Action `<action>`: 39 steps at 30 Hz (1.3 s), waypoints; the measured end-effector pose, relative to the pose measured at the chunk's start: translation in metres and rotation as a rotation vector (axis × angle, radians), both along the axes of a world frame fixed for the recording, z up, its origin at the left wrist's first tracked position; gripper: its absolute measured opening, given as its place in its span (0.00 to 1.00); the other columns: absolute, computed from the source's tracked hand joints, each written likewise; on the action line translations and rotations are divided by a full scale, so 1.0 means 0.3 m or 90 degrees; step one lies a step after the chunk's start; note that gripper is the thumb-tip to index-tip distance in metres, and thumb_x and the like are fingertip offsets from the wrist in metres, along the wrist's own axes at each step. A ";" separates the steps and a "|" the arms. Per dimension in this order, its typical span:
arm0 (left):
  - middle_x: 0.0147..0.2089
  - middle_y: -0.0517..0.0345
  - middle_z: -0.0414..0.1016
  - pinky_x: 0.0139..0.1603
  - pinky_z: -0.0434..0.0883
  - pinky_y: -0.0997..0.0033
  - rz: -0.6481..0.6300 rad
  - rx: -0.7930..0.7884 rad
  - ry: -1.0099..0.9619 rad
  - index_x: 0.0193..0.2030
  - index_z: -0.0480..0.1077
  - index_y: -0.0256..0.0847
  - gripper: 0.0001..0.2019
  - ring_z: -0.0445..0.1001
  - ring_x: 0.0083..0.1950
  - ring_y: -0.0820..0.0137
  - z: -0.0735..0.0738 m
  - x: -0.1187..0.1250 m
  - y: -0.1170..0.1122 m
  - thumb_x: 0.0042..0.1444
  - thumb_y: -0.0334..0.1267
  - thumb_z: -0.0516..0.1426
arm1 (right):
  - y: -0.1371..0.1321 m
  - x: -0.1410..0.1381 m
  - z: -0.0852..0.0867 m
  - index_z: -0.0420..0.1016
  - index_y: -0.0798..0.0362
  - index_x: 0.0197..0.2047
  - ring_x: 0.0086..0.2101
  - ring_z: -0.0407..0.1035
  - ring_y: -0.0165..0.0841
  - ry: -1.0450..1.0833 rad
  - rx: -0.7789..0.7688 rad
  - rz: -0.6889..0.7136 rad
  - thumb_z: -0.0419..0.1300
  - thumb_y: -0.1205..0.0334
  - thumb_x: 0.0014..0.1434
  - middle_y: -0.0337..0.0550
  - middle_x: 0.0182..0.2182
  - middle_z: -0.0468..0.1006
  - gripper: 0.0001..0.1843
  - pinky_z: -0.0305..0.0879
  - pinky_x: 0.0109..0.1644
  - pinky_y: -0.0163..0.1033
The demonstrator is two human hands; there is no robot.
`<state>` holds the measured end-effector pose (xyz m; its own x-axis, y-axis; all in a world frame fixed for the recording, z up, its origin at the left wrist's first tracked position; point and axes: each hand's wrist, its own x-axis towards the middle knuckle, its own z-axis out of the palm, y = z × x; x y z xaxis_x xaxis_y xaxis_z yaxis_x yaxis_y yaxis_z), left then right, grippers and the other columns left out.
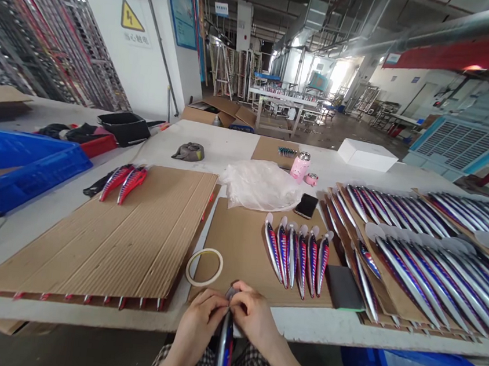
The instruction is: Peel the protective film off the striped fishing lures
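Observation:
Both my hands meet at the front edge of the table over one fishing lure (224,350), silver and blue with a clear round lip at its top end. My left hand (201,324) pinches that end from the left. From the right, my right hand (254,318) closes its fingers on the same spot. The lure's body hangs down below the fingers, over my lap. Beyond my hands, several finished-looking lures (293,255) with red, blue and silver stripes lie in a row on a cardboard sheet (232,234). A roll of tape (193,276) lies just left of my hands.
Stacked cardboard (134,235) covers the left, with two red lures (132,184) on top. Rows of silver lures (427,272) fill the right, beside a dark block (345,288). A plastic bag (264,185), phone (306,206) and pink bottle (300,167) stand behind. Blue crates (23,165) flank the left.

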<state>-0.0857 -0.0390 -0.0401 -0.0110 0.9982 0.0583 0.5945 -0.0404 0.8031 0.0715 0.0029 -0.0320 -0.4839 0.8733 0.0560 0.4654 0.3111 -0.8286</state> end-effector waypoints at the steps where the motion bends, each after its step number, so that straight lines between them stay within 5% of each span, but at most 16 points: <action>1: 0.38 0.54 0.76 0.47 0.70 0.62 -0.004 0.003 0.003 0.32 0.75 0.42 0.09 0.74 0.43 0.62 -0.003 -0.001 0.000 0.58 0.37 0.53 | -0.001 0.002 0.004 0.75 0.52 0.29 0.44 0.74 0.34 -0.001 -0.007 -0.009 0.55 0.79 0.51 0.44 0.45 0.77 0.13 0.65 0.48 0.33; 6: 0.39 0.55 0.75 0.47 0.68 0.61 -0.023 0.020 0.017 0.32 0.73 0.43 0.09 0.73 0.44 0.61 -0.008 -0.003 -0.004 0.60 0.37 0.53 | 0.006 0.015 0.033 0.73 0.52 0.49 0.56 0.67 0.38 -0.015 -0.034 0.004 0.56 0.79 0.50 0.52 0.60 0.67 0.23 0.62 0.56 0.39; 10: 0.38 0.55 0.74 0.46 0.68 0.60 -0.014 0.022 0.031 0.32 0.72 0.42 0.10 0.72 0.43 0.61 -0.003 0.005 -0.010 0.61 0.37 0.51 | 0.027 0.016 0.045 0.75 0.52 0.29 0.52 0.70 0.39 -0.023 -0.052 0.031 0.58 0.78 0.51 0.49 0.49 0.76 0.11 0.64 0.51 0.37; 13: 0.37 0.55 0.74 0.45 0.68 0.60 -0.006 0.021 0.040 0.31 0.70 0.42 0.09 0.72 0.42 0.61 -0.001 0.009 -0.012 0.60 0.36 0.51 | 0.032 0.013 0.045 0.71 0.53 0.22 0.47 0.73 0.38 -0.022 -0.061 0.021 0.61 0.77 0.49 0.45 0.39 0.78 0.11 0.65 0.45 0.35; 22: 0.35 0.57 0.74 0.42 0.69 0.65 0.003 0.008 0.042 0.30 0.70 0.44 0.09 0.73 0.41 0.63 0.010 0.002 -0.003 0.60 0.37 0.51 | 0.031 0.031 0.042 0.77 0.51 0.31 0.39 0.73 0.30 0.026 -0.048 0.018 0.53 0.75 0.58 0.39 0.37 0.77 0.14 0.65 0.45 0.31; 34: 0.35 0.56 0.75 0.44 0.70 0.63 0.028 -0.008 0.011 0.30 0.72 0.43 0.11 0.74 0.41 0.62 0.014 0.007 -0.003 0.60 0.39 0.51 | 0.031 -0.022 0.015 0.78 0.51 0.26 0.43 0.75 0.35 -0.066 -0.024 -0.048 0.57 0.77 0.49 0.42 0.42 0.80 0.13 0.66 0.46 0.34; 39: 0.46 0.50 0.75 0.47 0.73 0.62 0.036 0.011 -0.020 0.48 0.72 0.42 0.13 0.74 0.44 0.63 -0.018 0.018 -0.079 0.57 0.37 0.52 | 0.016 -0.037 0.005 0.77 0.51 0.27 0.44 0.75 0.37 -0.097 -0.006 -0.084 0.57 0.77 0.49 0.44 0.46 0.80 0.12 0.66 0.48 0.36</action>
